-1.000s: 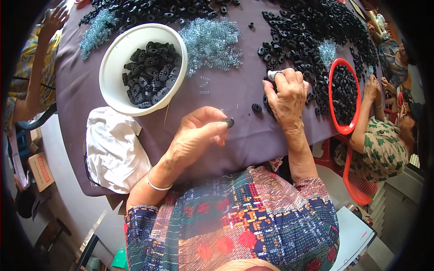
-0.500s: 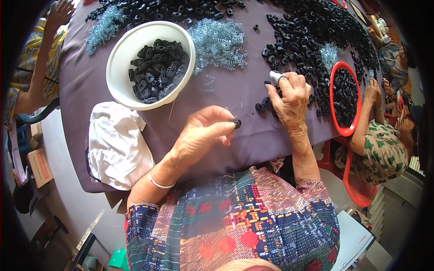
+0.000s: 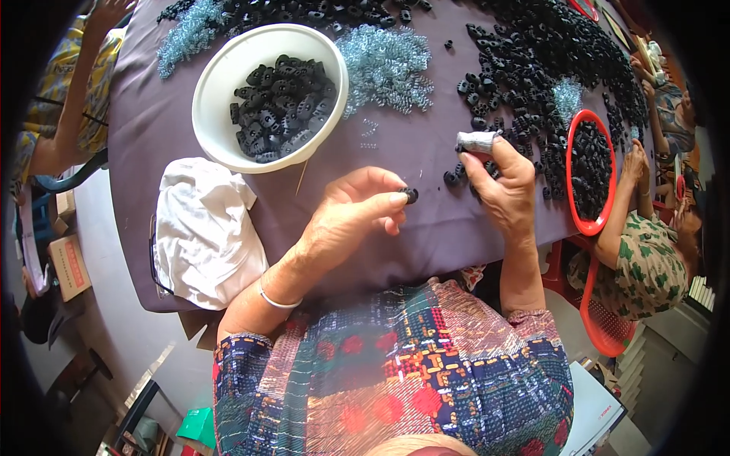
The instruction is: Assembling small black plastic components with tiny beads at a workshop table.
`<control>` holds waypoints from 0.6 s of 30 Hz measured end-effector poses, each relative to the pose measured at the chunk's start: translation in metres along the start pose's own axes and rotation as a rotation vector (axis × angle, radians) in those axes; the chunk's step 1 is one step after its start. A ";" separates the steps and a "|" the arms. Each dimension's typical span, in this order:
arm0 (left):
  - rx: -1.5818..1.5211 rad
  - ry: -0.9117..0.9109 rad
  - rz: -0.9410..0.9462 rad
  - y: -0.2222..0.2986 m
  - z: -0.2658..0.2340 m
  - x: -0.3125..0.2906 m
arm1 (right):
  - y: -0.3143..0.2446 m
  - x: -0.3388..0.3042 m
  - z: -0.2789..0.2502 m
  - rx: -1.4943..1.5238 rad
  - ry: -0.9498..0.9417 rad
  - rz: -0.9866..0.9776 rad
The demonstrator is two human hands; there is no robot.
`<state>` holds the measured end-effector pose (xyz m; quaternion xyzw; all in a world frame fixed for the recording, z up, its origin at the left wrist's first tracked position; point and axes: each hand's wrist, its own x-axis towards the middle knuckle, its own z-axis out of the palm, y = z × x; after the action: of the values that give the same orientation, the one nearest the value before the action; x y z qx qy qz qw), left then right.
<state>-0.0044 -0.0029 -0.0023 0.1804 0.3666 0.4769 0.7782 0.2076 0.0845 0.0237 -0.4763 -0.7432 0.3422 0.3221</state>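
Observation:
Between thumb and fingers, my left hand (image 3: 353,209) pinches a black cord-lock piece (image 3: 411,195) above the purple tablecloth. My right hand (image 3: 503,186) is to its right, its index finger covered by a pale wrap (image 3: 477,141). A small dark piece (image 3: 461,149) shows at the tips of its thumb and wrapped finger, mostly hidden. Loose black cord-lock pieces (image 3: 453,178) lie just beside that hand. A white bowl (image 3: 204,114) of black pieces stands beyond my left hand, and a heap of small clear-blue springs (image 3: 388,64) lies to the bowl's right.
A white cloth (image 3: 205,235) lies at the table's near left. More black pieces (image 3: 525,61) spread over the far right, beside a red-rimmed basket (image 3: 570,175) full of them. A thin stick (image 3: 302,176) pokes out by the bowl. Other people sit left and right.
My right hand has lifted slightly from the loose black pieces, its thumb and wrapped finger now closer together. My left hand keeps its piece. The whole view has shifted a little.

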 end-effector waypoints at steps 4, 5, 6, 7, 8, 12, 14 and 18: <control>0.007 0.007 0.014 0.001 0.001 0.000 | -0.013 -0.010 0.003 0.448 -0.135 0.279; 0.029 0.000 0.020 0.001 0.002 0.001 | -0.013 -0.012 0.005 0.502 -0.150 0.298; 0.051 -0.007 0.024 0.001 0.002 0.001 | -0.013 -0.014 0.006 0.508 -0.156 0.303; 0.050 0.001 0.021 0.001 0.003 0.002 | -0.013 -0.016 0.008 0.455 -0.177 0.246; 0.045 -0.004 0.026 0.001 0.003 0.002 | -0.014 -0.017 0.009 0.401 -0.197 0.190; 0.051 -0.006 0.033 0.001 0.003 0.001 | -0.019 -0.019 0.010 0.535 -0.276 0.225; 0.047 -0.010 0.038 0.000 0.003 0.002 | -0.017 -0.020 0.010 0.578 -0.289 0.240; 0.046 -0.017 0.027 0.001 0.003 0.002 | -0.018 -0.022 0.010 0.570 -0.282 0.244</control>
<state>-0.0021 -0.0007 -0.0009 0.2074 0.3684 0.4773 0.7703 0.1980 0.0565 0.0291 -0.4006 -0.5925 0.6345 0.2930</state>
